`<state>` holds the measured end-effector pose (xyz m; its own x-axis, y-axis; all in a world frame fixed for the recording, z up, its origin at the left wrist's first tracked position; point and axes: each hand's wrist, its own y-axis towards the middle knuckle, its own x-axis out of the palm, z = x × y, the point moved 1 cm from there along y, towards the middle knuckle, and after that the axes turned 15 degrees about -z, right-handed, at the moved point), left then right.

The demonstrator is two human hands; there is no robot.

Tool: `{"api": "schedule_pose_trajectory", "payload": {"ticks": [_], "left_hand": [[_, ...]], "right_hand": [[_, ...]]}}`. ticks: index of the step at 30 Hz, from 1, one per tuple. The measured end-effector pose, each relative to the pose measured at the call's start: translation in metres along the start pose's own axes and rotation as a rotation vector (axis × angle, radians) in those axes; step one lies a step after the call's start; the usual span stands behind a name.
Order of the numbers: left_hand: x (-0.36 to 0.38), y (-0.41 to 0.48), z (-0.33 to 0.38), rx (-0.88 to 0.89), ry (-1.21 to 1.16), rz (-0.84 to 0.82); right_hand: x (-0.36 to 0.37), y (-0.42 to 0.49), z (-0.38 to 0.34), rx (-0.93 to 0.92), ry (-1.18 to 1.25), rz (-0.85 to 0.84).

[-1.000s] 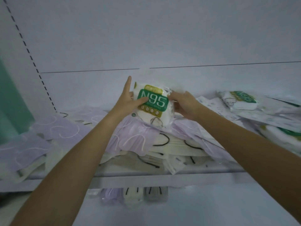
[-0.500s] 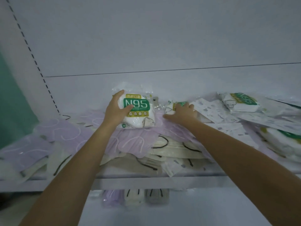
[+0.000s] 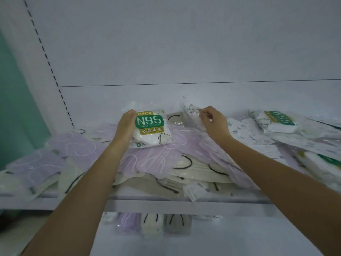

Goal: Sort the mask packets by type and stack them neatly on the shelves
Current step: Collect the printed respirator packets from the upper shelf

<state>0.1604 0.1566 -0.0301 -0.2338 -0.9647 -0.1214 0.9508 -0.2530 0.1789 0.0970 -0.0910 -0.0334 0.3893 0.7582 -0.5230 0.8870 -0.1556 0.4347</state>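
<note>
A white N95 mask packet with a green label lies on the pile of lilac mask packets at mid shelf. My left hand grips its left edge. To its right, my right hand pinches a clear patterned mask packet and holds it tilted up off the pile. Cream mask packets with black ear loops lie under the lilac ones.
Another N95 packet and flat patterned packets lie at the right of the white shelf. More lilac and cream packets spread to the left. Packets stand on the lower shelf. A perforated upright bounds the left.
My left hand has set the N95 packet down on the lilac pile, further left. My right hand let go of it, moved right and lifted a patterned packet.
</note>
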Motion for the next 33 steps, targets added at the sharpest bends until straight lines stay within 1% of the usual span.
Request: {"api": "schedule_pose_trajectory", "payload": {"ticks": [1, 2, 3, 5, 7, 9, 11, 13, 18, 20, 21, 23, 25, 27, 28, 30, 31, 33], "left_hand": [[0.002, -0.003, 0.003, -0.04, -0.115, -0.02], [0.005, -0.005, 0.005, -0.076, -0.208, -0.059], [0.007, -0.006, 0.007, -0.094, -0.246, -0.109], [0.009, -0.006, 0.007, -0.111, -0.284, -0.197], [0.013, -0.008, 0.007, -0.091, -0.301, -0.276], [0.014, -0.011, 0.008, -0.053, -0.209, -0.351], [0.015, -0.014, 0.005, -0.057, -0.07, -0.379], [0.017, -0.017, 0.004, -0.075, -0.008, -0.343], [0.027, -0.017, 0.01, -0.055, 0.02, -0.31], [0.035, -0.017, 0.014, -0.017, 0.086, -0.267], [0.038, -0.016, 0.017, 0.019, 0.115, -0.243], [0.043, -0.015, 0.022, 0.088, 0.117, -0.198], [0.048, -0.015, 0.029, 0.173, 0.098, -0.167], [0.057, -0.016, 0.037, 0.249, 0.015, -0.191], [0.063, -0.016, 0.04, 0.278, -0.036, -0.221], [0.078, -0.016, 0.043, 0.319, -0.064, -0.306], [0.088, -0.015, 0.042, 0.338, -0.043, -0.355], [0.108, -0.014, 0.04, 0.354, 0.021, -0.407]], "right_hand": [[-0.001, -0.004, -0.008, -0.104, 0.02, 0.023], [0.0, -0.008, -0.015, -0.238, -0.011, 0.024], [0.002, -0.009, -0.02, -0.391, -0.083, -0.005], [0.01, -0.011, -0.019, -0.664, -0.29, -0.133], [0.017, -0.014, -0.013, -0.809, -0.463, -0.225], [0.02, -0.017, -0.006, -0.864, -0.551, -0.254], [0.019, -0.023, -0.001, -0.863, -0.603, -0.266], [0.016, -0.026, -0.001, -0.846, -0.654, -0.3], [0.011, -0.028, 0.001, -0.86, -0.733, -0.436], [0.006, -0.031, 0.003, -0.815, -0.747, -0.467], [0.002, -0.033, 0.003, -0.78, -0.728, -0.45], [-0.013, -0.035, 0.007, -0.66, -0.671, -0.333], [-0.037, -0.035, 0.014, -0.497, -0.639, -0.135], [-0.067, -0.032, 0.028, -0.252, -0.626, 0.031], [-0.083, -0.03, 0.037, -0.072, -0.631, 0.044], [-0.113, -0.03, 0.052, 0.285, -0.673, -0.005], [-0.123, -0.03, 0.058, 0.41, -0.687, -0.038], [-0.137, -0.031, 0.074, 0.573, -0.656, -0.118]]}}
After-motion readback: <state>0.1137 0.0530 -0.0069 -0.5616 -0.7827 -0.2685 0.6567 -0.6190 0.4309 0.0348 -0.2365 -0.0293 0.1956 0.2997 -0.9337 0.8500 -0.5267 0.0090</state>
